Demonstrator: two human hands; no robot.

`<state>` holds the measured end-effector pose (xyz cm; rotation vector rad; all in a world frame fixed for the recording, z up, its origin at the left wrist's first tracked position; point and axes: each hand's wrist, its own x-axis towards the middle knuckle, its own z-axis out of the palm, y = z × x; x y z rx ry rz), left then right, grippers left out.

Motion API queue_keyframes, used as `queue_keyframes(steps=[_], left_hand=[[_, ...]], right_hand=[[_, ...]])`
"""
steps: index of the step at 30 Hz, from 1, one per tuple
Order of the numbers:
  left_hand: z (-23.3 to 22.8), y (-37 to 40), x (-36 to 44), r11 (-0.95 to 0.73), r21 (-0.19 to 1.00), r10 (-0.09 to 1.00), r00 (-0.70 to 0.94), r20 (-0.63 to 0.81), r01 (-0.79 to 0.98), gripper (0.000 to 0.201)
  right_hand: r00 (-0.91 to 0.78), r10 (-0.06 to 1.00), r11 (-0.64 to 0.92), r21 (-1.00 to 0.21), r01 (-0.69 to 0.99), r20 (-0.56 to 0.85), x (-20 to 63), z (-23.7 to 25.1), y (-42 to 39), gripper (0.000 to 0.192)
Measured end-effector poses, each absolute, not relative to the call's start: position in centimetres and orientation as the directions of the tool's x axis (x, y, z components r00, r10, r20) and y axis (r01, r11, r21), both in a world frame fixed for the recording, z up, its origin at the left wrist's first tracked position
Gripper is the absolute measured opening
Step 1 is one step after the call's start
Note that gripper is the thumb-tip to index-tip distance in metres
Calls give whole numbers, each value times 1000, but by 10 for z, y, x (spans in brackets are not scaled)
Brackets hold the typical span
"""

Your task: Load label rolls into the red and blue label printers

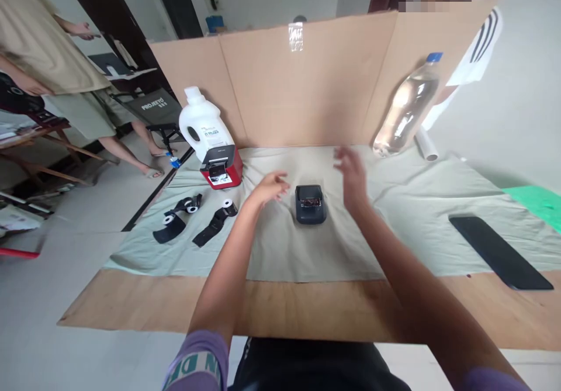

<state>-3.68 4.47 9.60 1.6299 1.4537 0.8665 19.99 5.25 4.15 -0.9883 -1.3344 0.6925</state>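
Observation:
A small black box-shaped device [310,213], probably a portable label printer, sits on the cloth between my hands. My left hand [270,187] hovers just left of it, fingers loosely stretched and holding nothing. On the device's other side, my right hand [352,177] is raised a little higher and smeared by motion; its fingers look apart, with nothing visible in them. Neither hand appears to touch the device. Left of my left forearm lie a black ribbon roll [217,222] partly unwound and two more rolls, one of them a loose black roll [170,228].
A red and black printer [222,169] stands before a white jug [205,123] at the back left. A cardboard screen [302,93] closes the rear. To the right are a clear bottle [405,110], a white tube [426,145] and a black phone [499,251]. People stand beyond.

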Motion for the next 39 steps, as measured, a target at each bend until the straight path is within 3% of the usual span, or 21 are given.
queue_keyframes(steps=[2,5,8,16,39], left_hand=[[75,48,-24,170,891,952,164,-259,421,47],[51,53,-18,284,899,902,224,-368,333,54],[39,58,-24,275,918,893,279,-354,286,56],[25,63,-26,286,902,887,267,-377,325,48],[34,59,-18,364,863,870,204,-449,351,47]], right_hand=[[169,940,297,-955,30,297,192,19,47,66],[145,966,210,-977,35,213,179,-13,36,77],[102,954,270,-957,102,280,171,-25,31,79],[136,969,186,-970,158,208,173,-22,34,74],[192,934,258,-941,219,301,166,-29,39,74]])
